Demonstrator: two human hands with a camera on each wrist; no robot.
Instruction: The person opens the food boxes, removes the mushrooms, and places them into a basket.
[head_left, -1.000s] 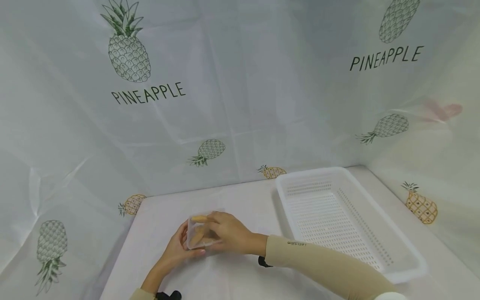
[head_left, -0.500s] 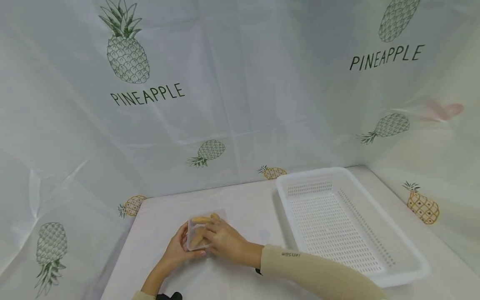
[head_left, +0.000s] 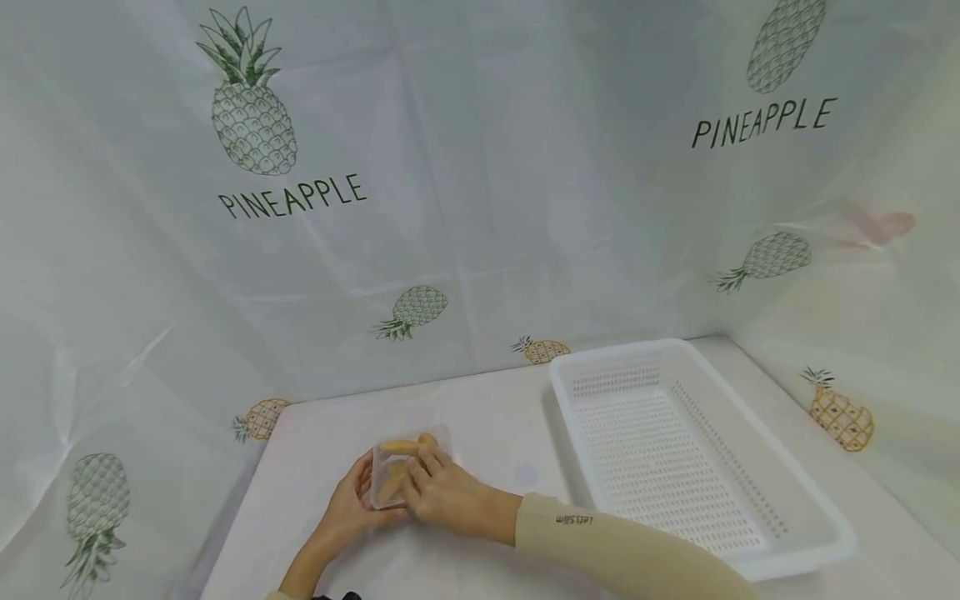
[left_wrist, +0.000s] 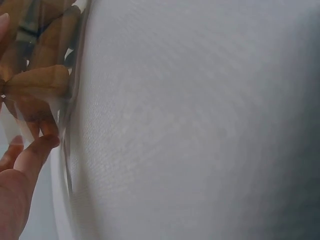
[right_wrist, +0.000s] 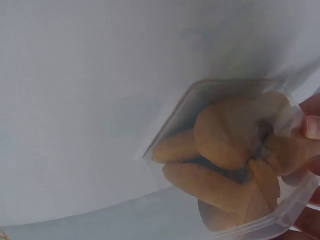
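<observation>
A small clear plastic box (head_left: 378, 497) holds several tan, smooth, elongated pieces (right_wrist: 205, 185) with rounded ends. My left hand (head_left: 349, 510) grips the box's left side, its thumb along the near edge. One piece (head_left: 399, 447) lies along the far side; a shorter rounded one (head_left: 427, 439) shows at the far right corner. From the right, my right hand (head_left: 446, 496) reaches over the box, its bent fingertips among the pieces. Whether it pinches one I cannot tell. In the left wrist view, fingers (left_wrist: 32, 157) touch the box's clear wall, with tan pieces behind it.
A large white perforated plastic basket (head_left: 810, 492) stands to the right, behind the right forearm. White cloth covers the table (head_left: 495, 408). A pale curtain (head_left: 510, 208) printed with pineapples hangs along the back and sides.
My right hand has drawn back from the far piece toward the box's near right part, uncovering the short rounded piece at the far corner. My left hand keeps its hold on the box.
</observation>
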